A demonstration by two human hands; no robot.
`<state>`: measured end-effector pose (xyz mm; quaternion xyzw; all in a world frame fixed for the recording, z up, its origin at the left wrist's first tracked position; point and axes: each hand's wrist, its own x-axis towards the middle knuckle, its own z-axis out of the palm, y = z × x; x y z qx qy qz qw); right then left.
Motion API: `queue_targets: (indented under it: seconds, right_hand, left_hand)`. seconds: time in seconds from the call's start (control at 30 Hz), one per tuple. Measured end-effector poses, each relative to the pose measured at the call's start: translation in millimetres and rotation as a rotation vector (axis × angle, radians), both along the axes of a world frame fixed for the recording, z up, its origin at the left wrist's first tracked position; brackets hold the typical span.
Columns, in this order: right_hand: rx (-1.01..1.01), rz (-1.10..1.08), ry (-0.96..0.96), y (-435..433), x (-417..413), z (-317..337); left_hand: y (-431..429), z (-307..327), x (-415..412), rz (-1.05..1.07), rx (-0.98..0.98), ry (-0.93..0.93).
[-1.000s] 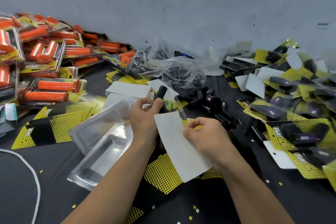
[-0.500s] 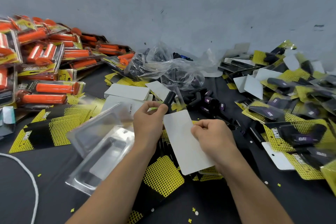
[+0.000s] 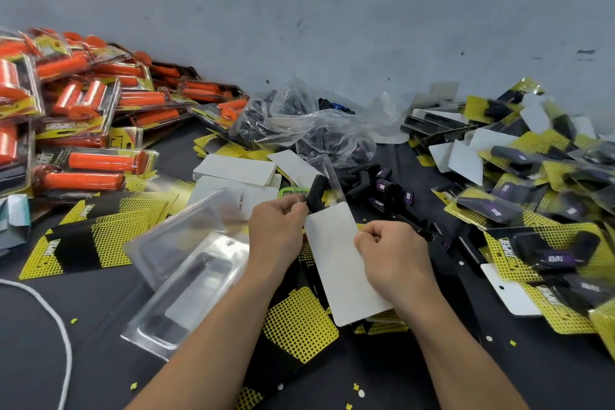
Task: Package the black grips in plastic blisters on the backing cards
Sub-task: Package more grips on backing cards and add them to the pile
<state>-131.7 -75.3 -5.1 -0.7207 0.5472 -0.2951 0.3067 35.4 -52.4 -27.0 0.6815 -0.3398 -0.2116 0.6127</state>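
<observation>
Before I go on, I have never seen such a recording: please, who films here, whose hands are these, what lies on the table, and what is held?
There is no machine. One person wears a camera on the head, so the single picture looks forward and down at that person's own hands. The left hand and the right hand both pinch one card, its white back toward the camera. A black grip sticks up at the card's top edge, beside the left hand; how it is fixed is hidden. On the dark table lie empty blisters at left, printed yellow cards, loose grips and a crumpled bag. Orange packs are heaped far left, black packs at right.
</observation>
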Motion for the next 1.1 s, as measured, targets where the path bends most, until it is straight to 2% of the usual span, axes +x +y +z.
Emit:
queue_targets:
  seconds: [0.23,0.53,0.63,0.87,1.0,1.1]
  right_hand:
    - [-0.048,-0.007,0.026,1.6,-0.8,4.0]
    - [-0.084,0.024,0.07,7.1,3.7,4.8]
    - [-0.088,-0.002,0.066,8.2,3.6,4.7]
    - [-0.04,-0.067,0.039,3.7,-0.1,5.5]
    - [-0.016,-0.047,0.006,4.3,-1.4,4.1]
    - [0.01,-0.006,-0.021,4.4,-2.3,4.6]
  left_hand:
    - [2.0,1.9,-0.3,0.078,-0.05,0.145]
    - [2.6,1.2,2.2,0.124,0.049,0.094]
    - [2.8,0.4,1.9,0.101,0.045,0.13]
    - [3.6,4.6,0.2,-0.05,-0.029,0.353]
    - [3.6,0.2,-0.5,-0.045,-0.015,0.266]
    - [3.7,-4.2,0.0,-0.044,0.027,0.119]
